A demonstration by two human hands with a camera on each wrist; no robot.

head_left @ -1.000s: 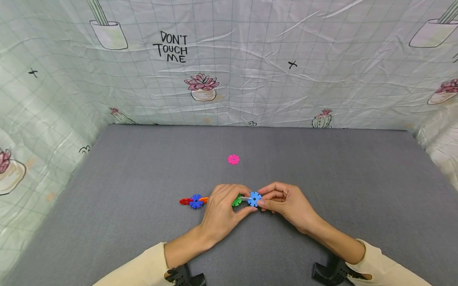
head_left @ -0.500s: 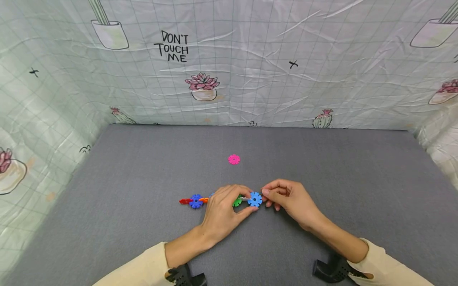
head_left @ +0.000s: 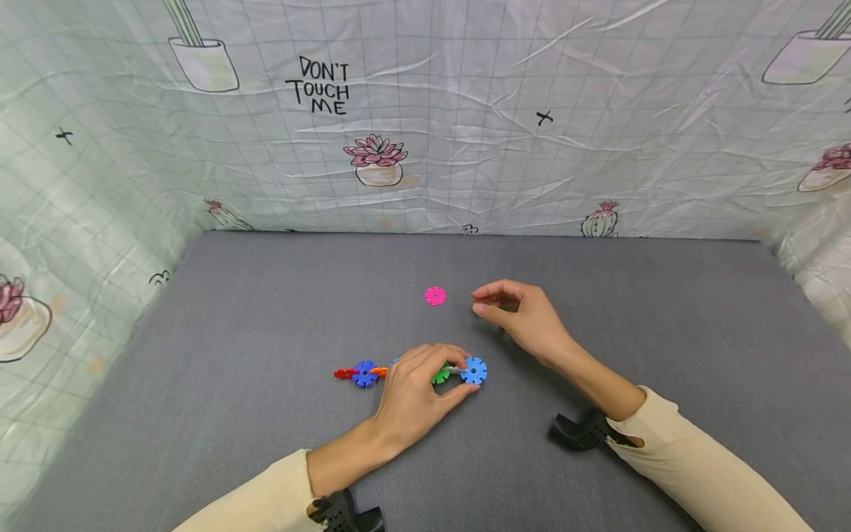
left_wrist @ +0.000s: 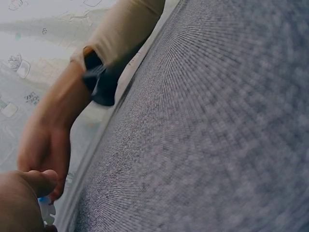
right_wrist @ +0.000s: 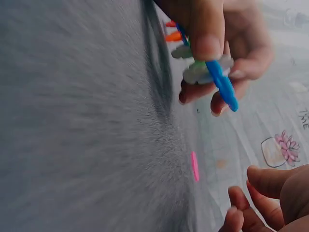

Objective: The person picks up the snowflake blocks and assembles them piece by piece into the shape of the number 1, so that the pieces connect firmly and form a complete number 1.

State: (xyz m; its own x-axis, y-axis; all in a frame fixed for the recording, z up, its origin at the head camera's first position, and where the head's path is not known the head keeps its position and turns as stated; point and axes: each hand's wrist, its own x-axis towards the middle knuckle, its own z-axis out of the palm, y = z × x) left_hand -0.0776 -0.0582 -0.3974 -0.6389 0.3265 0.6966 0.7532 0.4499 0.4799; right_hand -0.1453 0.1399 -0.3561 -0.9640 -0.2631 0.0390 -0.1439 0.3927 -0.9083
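My left hand (head_left: 415, 391) grips a chain of notched plastic discs near its right end. Its thumb and fingers close on the last pieces, a white disc (right_wrist: 197, 74) and a light blue disc (head_left: 474, 371). Leftward the chain shows a green disc (head_left: 440, 374), an orange disc (head_left: 380, 372), a dark blue disc (head_left: 364, 374) and a red disc (head_left: 344, 374); the palm hides its middle. My right hand (head_left: 525, 318) holds nothing, thumb and fingertips apart, just right of a loose pink disc (head_left: 435, 296) lying flat on the table.
The grey cloth-covered table (head_left: 266, 310) runs back to a printed white curtain (head_left: 465, 148), which also rises along both sides. Black wrist devices, one on the left arm (head_left: 346, 511) and one on the right (head_left: 578, 431), sit near the sleeves.
My right hand has let go of the light blue disc and moved away from me, toward the pink disc. The left hand and the chain stay in place.
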